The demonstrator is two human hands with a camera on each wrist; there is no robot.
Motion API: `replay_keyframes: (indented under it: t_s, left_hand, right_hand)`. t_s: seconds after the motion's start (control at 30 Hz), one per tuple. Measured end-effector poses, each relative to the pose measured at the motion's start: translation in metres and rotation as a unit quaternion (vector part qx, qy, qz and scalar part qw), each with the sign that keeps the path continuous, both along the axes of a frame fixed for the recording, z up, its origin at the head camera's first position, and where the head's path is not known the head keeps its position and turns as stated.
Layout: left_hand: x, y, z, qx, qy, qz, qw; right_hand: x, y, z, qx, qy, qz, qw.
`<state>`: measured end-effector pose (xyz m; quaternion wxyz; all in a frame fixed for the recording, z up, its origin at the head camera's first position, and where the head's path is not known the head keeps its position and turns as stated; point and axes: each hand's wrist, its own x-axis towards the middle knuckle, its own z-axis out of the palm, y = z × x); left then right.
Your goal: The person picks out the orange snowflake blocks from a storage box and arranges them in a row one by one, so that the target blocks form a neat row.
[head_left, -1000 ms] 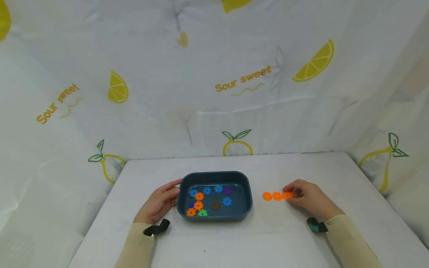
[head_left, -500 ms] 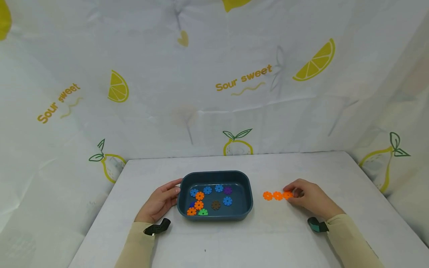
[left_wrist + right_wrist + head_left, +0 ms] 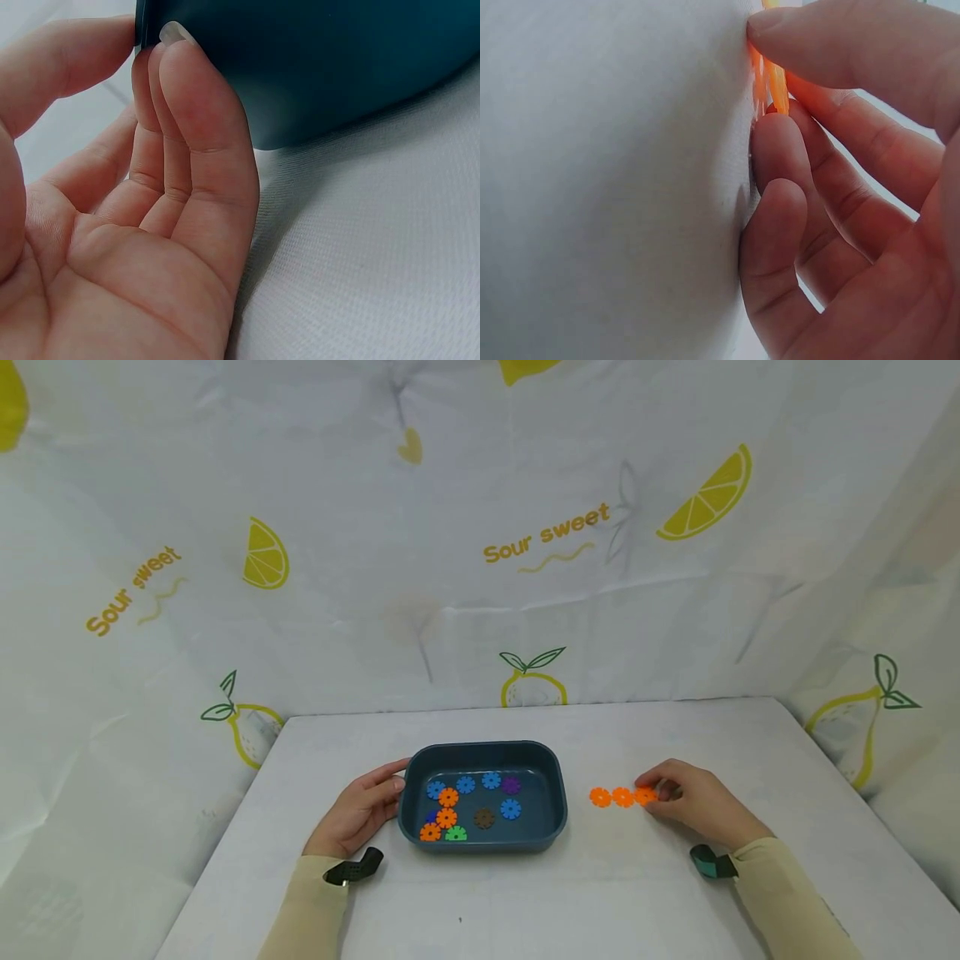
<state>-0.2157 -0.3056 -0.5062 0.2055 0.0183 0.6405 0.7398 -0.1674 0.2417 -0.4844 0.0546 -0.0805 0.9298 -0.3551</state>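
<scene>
My left hand (image 3: 356, 814) grips the left end of a dark blue rectangular tray (image 3: 487, 847). In the left wrist view, thumb and fingertips meet its rim and outer wall. Inside the tray lie several notched plastic discs, among them a green disc (image 3: 456, 834), a brown disc (image 3: 483, 818) and a purple disc (image 3: 511, 785). Right of the tray, three orange discs make a row on the table. My right hand (image 3: 697, 802) pinches the rightmost orange disc (image 3: 643, 796) between thumb and fingers, close over the tabletop. Beside it lie the middle disc (image 3: 622, 797) and the left disc (image 3: 600, 797).
The white-covered table (image 3: 525, 910) ends at the back against a hanging cloth (image 3: 450, 635) printed with lemons. Cloth also hangs at both sides. A black wrist strap (image 3: 352, 868) shows at the left cuff, and another strap (image 3: 712, 862) at the right.
</scene>
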Motion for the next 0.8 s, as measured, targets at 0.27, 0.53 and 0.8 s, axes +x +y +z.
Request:
replay_keyframes:
  t_s: [0.27,0.53,0.8]
  left_hand:
    - [-0.0016,-0.0004,-0.002,0.0,-0.005,0.003,1.0]
    - [-0.0013,-0.0009,-0.0028,0.004,-0.005,0.006,1.0]
    - [-0.0023,-0.0005,-0.0028,0.005,-0.007,0.006,0.9999]
  right_hand:
    - [0.0004,0.0,0.0003,-0.007,0.004,0.001,1.0]
    - [0.0,-0.0003,0.0002,-0.004,0.01,0.002,0.9999]
    - [0.0003,-0.0012,0.0015,0.006,0.006,0.004,1.0]
